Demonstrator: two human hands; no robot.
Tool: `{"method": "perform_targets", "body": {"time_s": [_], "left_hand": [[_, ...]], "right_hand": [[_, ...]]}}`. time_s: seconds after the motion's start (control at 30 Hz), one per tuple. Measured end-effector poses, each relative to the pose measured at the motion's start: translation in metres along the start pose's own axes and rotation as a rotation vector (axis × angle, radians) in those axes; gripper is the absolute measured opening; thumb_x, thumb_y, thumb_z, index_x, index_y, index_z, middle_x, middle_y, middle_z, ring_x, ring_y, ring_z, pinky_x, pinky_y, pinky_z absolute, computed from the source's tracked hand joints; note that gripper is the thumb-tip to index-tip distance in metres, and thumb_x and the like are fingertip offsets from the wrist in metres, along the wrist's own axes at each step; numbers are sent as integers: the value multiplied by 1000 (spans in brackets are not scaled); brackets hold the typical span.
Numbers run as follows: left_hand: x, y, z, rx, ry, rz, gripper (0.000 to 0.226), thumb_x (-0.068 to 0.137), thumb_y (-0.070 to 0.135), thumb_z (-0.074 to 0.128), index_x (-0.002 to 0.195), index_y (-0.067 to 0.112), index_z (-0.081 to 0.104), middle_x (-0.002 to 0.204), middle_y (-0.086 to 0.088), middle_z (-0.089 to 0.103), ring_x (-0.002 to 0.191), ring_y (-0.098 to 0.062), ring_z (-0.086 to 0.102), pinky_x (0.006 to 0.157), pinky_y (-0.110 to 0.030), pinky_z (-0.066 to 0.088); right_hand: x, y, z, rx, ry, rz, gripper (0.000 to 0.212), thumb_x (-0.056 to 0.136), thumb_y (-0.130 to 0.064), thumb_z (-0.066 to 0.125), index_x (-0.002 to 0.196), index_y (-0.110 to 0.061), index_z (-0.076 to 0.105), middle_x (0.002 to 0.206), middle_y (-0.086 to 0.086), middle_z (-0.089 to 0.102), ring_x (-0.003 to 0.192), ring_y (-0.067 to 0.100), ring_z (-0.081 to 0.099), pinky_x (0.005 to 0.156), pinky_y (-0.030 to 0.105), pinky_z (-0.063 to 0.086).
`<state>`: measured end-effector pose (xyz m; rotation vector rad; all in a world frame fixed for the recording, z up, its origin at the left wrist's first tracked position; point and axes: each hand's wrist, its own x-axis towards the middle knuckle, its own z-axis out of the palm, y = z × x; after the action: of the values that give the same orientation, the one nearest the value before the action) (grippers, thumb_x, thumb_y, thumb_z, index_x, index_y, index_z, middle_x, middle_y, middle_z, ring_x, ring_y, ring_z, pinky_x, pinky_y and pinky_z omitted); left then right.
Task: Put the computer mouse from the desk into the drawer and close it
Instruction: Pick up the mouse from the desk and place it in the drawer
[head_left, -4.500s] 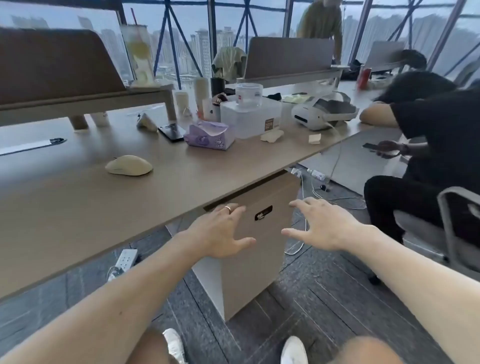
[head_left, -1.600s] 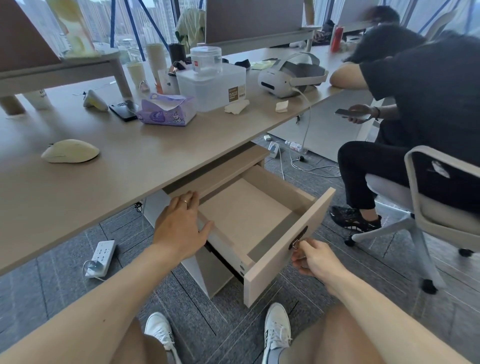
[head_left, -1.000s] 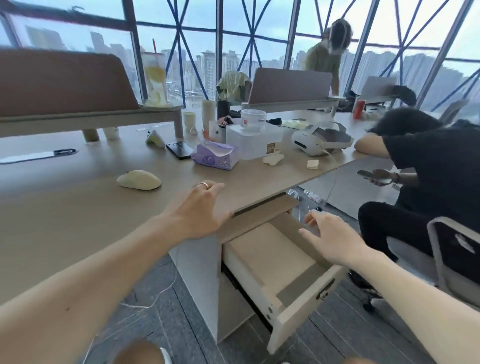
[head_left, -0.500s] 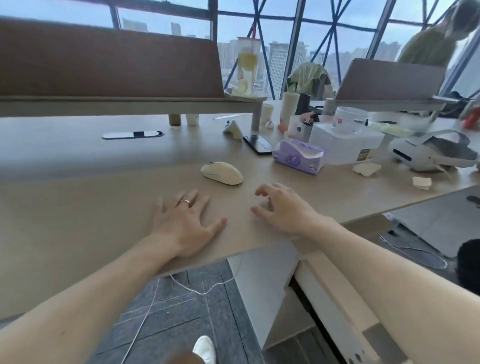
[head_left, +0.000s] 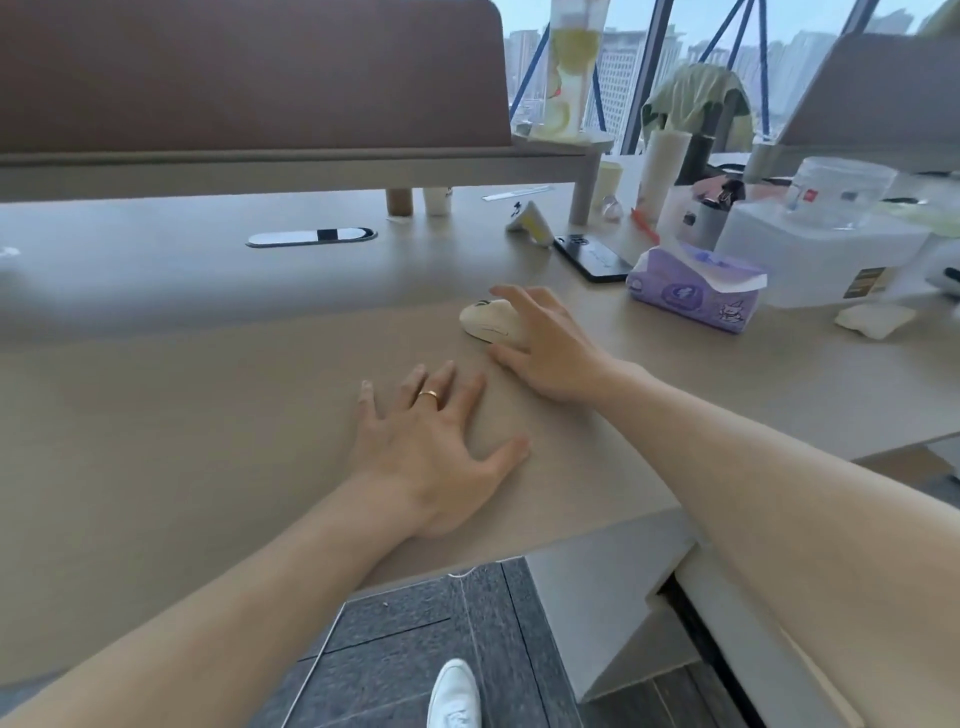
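The cream computer mouse (head_left: 485, 322) rests on the beige desk (head_left: 182, 415), right of centre. My right hand (head_left: 550, 353) covers its right half, fingers draped over the top and thumb against its near side. My left hand (head_left: 436, 447) lies flat on the desk just in front, fingers spread, a gold ring on one finger, holding nothing. The open drawer (head_left: 748, 654) of the cabinet (head_left: 597, 597) under the desk shows only as a pale edge at the lower right, mostly hidden by my right forearm.
A purple tissue pack (head_left: 691, 291), a black phone (head_left: 592, 257) and a clear plastic box (head_left: 821, 249) lie right of the mouse. A brown divider panel (head_left: 249, 78) stands along the back. A cable port (head_left: 311, 236) sits mid-desk. My white shoe (head_left: 454, 696) is on the floor.
My right hand has reached forward from the desk edge and closed over the mouse. My left hand stays flat on the desk. The view has moved closer to the desk.
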<state>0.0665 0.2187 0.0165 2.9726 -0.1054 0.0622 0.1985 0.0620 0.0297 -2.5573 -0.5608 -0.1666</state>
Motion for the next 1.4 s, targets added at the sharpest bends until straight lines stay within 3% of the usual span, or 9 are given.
{"method": "perform_targets", "body": {"time_s": [0.13, 0.3, 0.47, 0.63, 0.83, 0.97, 1.17, 1.3, 1.4], "left_hand": [[1, -1, 2, 3, 13, -1, 94, 75, 90, 14, 157, 43, 12, 169, 10, 6, 154, -13, -2, 120, -59, -4], [0, 1, 0, 5, 6, -4, 96, 74, 91, 13, 157, 43, 12, 169, 11, 7, 154, -13, -1, 120, -59, -4], [-2, 2, -2, 14, 3, -4, 97, 74, 92, 12, 157, 42, 10, 169, 11, 7, 154, -13, -1, 120, -59, -3], [-6, 5, -7, 11, -13, -4, 99, 73, 93, 8, 157, 42, 11, 169, 10, 7, 154, -15, 2, 120, -59, -2], [-9, 12, -6, -34, 68, 73, 99, 72, 86, 14, 153, 31, 34, 164, 2, 28, 150, -23, 24, 121, -54, 13], [-19, 74, 3, -138, 141, 318, 87, 75, 79, 33, 143, 26, 49, 155, 0, 44, 141, -24, 39, 115, -46, 27], [-46, 209, 18, -318, 109, 703, 66, 90, 60, 54, 145, 26, 46, 147, 6, 49, 135, -13, 43, 112, -35, 36], [-55, 259, 44, -251, -38, 756, 72, 90, 62, 53, 151, 29, 35, 153, 8, 41, 139, -15, 38, 112, -35, 35], [-47, 265, 67, -153, -257, 600, 93, 84, 71, 53, 158, 29, 15, 166, 1, 18, 151, -21, 15, 121, -44, 22]], "right_hand": [[-8, -1, 5, -90, 62, -7, 61, 83, -40, 56, 142, -37, 41, 133, 8, 51, 126, 33, 47, 105, 41, 39], [-39, -7, -9, -243, 84, -56, 62, 79, -47, 54, 140, -39, 43, 136, 5, 43, 127, 29, 46, 105, 38, 36], [-60, -7, -11, -193, -66, -85, 76, 83, -42, 46, 154, -44, 16, 157, 13, 26, 143, 35, 29, 116, 46, 28], [-85, -11, -23, -35, -104, -36, 61, 90, -23, 49, 150, -34, 37, 155, 13, 29, 141, 34, 35, 117, 40, 29], [-169, 33, -88, -8, 89, 80, 57, 86, -14, 58, 141, -28, 52, 144, 10, 44, 132, 26, 45, 99, 12, 23], [-246, 85, -131, -46, 190, 227, 56, 87, -16, 60, 140, -32, 54, 144, 2, 46, 134, 18, 42, 100, 10, 19], [-340, 136, -160, -96, 232, 402, 48, 89, -24, 59, 136, -33, 56, 143, -1, 52, 134, 17, 45, 109, 29, 32], [-373, 156, -160, -116, 207, 483, 48, 92, -30, 58, 139, -34, 53, 147, 1, 47, 137, 20, 43, 110, 30, 28], [-388, 168, -153, -125, 181, 524, 50, 94, -27, 57, 143, -33, 49, 152, 2, 39, 140, 21, 38, 109, 27, 24]]}}
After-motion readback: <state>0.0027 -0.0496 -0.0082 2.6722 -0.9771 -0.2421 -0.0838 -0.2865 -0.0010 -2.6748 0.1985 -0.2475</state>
